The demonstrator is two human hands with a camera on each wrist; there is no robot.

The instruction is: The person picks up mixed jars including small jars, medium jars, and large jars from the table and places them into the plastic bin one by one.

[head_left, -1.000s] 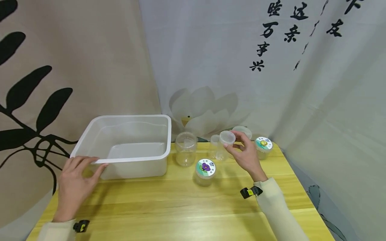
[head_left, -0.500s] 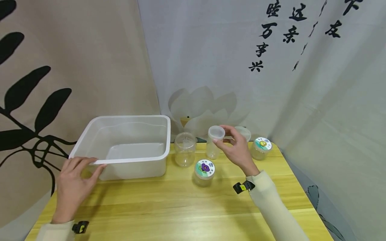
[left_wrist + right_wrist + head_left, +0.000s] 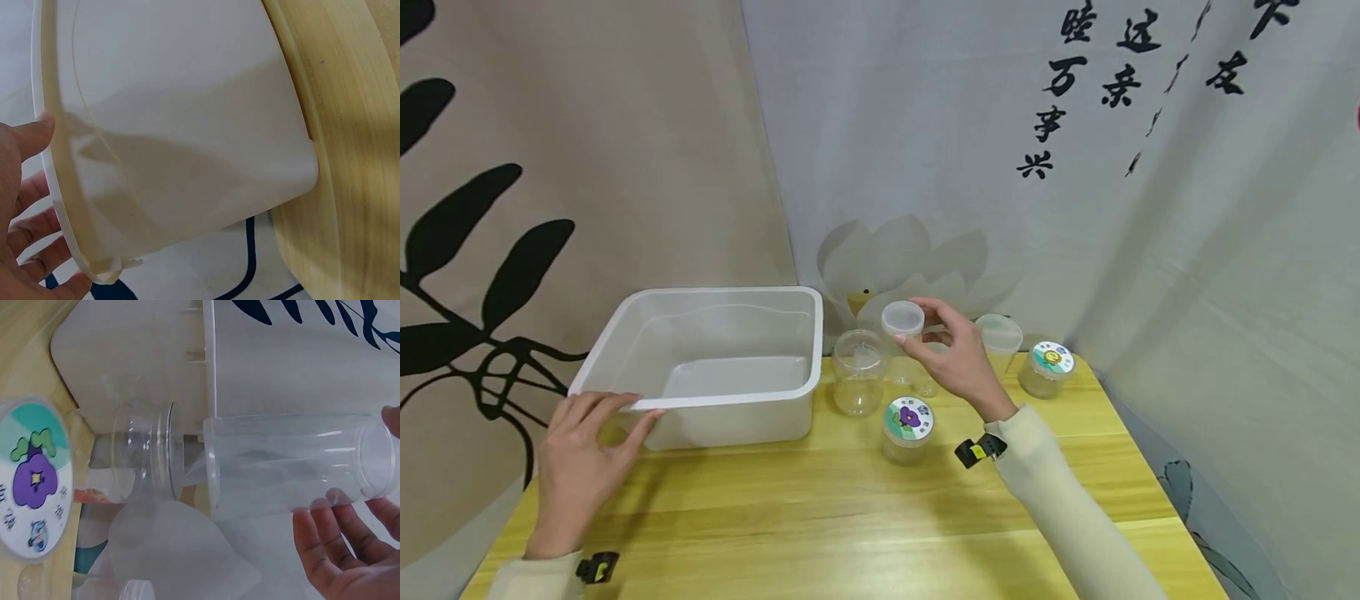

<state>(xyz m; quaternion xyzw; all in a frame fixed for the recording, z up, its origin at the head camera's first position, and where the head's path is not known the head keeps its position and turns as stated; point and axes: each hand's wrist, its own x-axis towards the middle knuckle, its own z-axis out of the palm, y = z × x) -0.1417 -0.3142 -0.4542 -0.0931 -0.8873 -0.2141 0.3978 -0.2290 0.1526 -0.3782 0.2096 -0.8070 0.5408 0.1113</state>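
My left hand grips the front left rim of a white plastic tub. In the left wrist view its thumb and fingers lie at the tub's rim. With my right hand I hold a tall clear plastic container by its upper end, raised above the table. The right wrist view shows the clear container between thumb and fingers. Just behind it in that view stands a clear jar. A short jar with a purple flower lid stands in front.
The clear jar stands right of the tub. A narrow clear container is partly hidden by my right hand. Farther right are a clear cup and a short jar with a yellow flower lid. A curtain hangs behind the wooden table.
My right hand has moved left and slightly up with the clear container, from beside the clear cup toward the clear jar. The left hand stays on the tub's rim.
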